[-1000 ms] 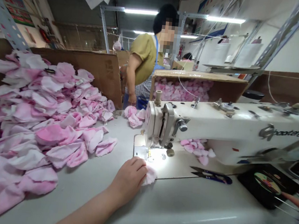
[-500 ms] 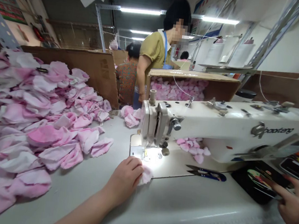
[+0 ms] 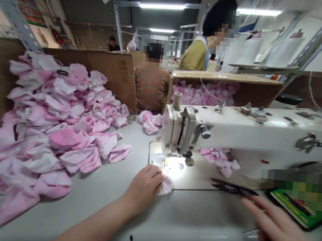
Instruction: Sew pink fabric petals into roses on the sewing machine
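My left hand (image 3: 146, 188) is closed on a small pink-and-white fabric piece (image 3: 167, 184), just in front of the lit needle plate of a white sewing machine (image 3: 235, 124). Over on the right, my right hand (image 3: 279, 228) reaches in with its fingers stretched out, somewhat blurred. Its fingertips are at the handle end of dark thread snips (image 3: 228, 187) lying on the machine bed; whether they touch is unclear. Behind that hand lies a device with a lit green screen (image 3: 297, 207), partly pixelated.
A large heap of pink-and-white fabric pieces (image 3: 59, 125) covers the left of the table. Small pink pieces (image 3: 219, 157) lie under the machine arm. Behind stands a cardboard box (image 3: 256, 88) of pink pieces. Two co-workers (image 3: 151, 85) are nearby beyond it.
My right hand has moved left from the device to the snips. The device's screen now shows green. The view has shifted, and my left hand stays on the fabric piece.
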A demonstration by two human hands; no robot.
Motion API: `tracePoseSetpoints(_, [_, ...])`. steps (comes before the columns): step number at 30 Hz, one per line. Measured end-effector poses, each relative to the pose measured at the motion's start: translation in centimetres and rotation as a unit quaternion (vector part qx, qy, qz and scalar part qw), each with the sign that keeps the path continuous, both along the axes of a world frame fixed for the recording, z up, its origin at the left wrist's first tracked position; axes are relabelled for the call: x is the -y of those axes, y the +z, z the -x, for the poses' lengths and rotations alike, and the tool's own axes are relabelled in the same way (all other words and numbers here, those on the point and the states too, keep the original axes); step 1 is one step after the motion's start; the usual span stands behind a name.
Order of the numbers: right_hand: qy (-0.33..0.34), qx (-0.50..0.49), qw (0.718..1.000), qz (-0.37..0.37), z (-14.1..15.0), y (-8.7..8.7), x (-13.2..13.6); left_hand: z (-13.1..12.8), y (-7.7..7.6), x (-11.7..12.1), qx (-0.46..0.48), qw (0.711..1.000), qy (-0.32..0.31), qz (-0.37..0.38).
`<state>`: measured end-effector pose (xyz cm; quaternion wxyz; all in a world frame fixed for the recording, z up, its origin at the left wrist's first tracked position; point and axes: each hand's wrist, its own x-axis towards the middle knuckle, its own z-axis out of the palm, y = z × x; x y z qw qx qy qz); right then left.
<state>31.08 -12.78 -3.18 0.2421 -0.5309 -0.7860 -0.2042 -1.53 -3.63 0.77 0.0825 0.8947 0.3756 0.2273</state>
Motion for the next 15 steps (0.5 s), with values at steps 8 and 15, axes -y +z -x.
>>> tracePoseSetpoints(8, [0.127,0.058,0.975,0.174,16.3,3.1,-3.2,0.1,0.1,0.5,0.036,0.998,0.028,0.041])
tracePoseSetpoints(15, [0.091,0.084,0.977,0.176,17.0,1.8,-3.7,0.4,1.1,-0.3,0.005,0.993,0.083,0.089])
